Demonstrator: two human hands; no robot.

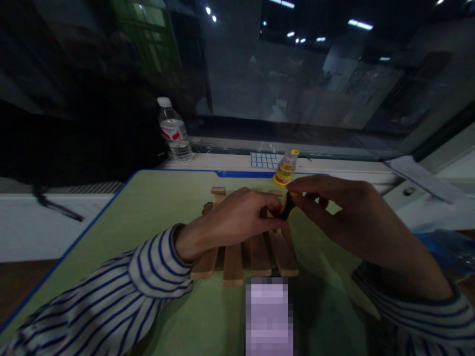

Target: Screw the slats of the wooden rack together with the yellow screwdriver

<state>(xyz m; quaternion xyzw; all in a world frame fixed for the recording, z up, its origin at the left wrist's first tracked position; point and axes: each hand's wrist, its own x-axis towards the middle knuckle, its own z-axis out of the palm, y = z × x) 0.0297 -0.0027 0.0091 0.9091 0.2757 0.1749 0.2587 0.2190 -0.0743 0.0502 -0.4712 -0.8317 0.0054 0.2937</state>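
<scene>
Between my two hands, above the right side of a slatted wooden piece [261, 254], is a small black-and-yellow object [287, 206]; its exact kind is too dark to make out. My left hand [243, 217] reaches over the slats, its fingers curled and pinching at the object's left side. From the right, my right hand [336, 207] pinches its upper end between thumb and fingertips. The left hand covers much of the wooden slats. Just beyond the fingers stands a small clear bottle [285, 168] with a yellow cap and yellow base.
The pale green table [122, 217] has a blue edge. A phone [269, 316] with a blurred screen lies in front of the slats. On the ledge stand a water bottle [175, 131] and a blue-gridded item [264, 159]. Blue plastic [445, 249] is at the right.
</scene>
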